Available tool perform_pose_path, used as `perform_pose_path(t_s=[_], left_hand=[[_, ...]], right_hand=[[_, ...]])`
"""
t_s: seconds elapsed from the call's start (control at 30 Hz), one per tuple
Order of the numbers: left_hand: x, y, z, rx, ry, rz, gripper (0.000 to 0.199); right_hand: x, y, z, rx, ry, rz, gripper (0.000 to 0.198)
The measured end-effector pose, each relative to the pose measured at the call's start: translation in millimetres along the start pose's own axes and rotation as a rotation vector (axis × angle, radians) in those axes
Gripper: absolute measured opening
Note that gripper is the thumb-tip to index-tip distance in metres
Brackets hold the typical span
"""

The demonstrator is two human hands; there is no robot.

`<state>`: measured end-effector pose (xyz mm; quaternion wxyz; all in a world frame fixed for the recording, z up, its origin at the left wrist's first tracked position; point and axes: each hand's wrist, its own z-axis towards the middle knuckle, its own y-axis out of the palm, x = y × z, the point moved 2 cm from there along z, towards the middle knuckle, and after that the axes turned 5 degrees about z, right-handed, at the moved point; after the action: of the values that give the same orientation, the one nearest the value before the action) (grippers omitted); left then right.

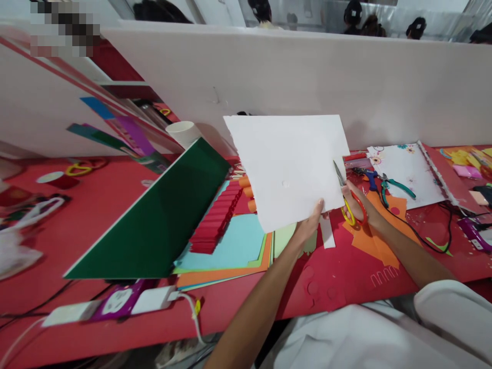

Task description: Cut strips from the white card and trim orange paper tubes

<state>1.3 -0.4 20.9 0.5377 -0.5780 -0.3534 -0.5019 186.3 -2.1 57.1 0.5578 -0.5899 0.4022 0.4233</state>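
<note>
A large sheet of white paper [288, 164] is held up over the table by my left hand [310, 223], whose thumb presses on its lower edge. My right hand [352, 200] grips scissors [349, 212] with a red and a yellow handle loop. Their blades lie at the sheet's right edge, where a notch shows. Below the sheet, a narrow white strip [328, 231] points down towards the red table. Orange paper pieces [371, 243] lie under my right hand. Left of the sheet is a stack of coloured paper [234, 246] with folded red paper [215, 220] on top.
A dark green board [154, 220] leans on the left. Teal-handled pliers [400, 187] and a flowered white sheet [411, 171] lie on the right. A power strip [115, 302] with cables runs along the front left edge. Behind stands a white partition [292, 77], with people beyond it.
</note>
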Motion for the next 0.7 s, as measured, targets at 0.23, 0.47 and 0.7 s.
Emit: perform_pose_path(t_s=[0.23,0.47,0.7], left_hand=[[-8.9,2.9,0.0,0.011,-0.013,-0.058,0.061],[-5.5,0.5,-0.2,0.011,-0.034,-0.031,0.062],[-14.0,5.5,3.8,-0.012,-0.069,-0.067,0.066]], right_hand=[[8.1,6.5,1.7,0.035,-0.043,-0.007,0.066],[16.8,6.7,5.5,0.031,-0.049,0.014,0.064],[14.3,3.9,8.2,0.008,-0.053,0.077,0.069]])
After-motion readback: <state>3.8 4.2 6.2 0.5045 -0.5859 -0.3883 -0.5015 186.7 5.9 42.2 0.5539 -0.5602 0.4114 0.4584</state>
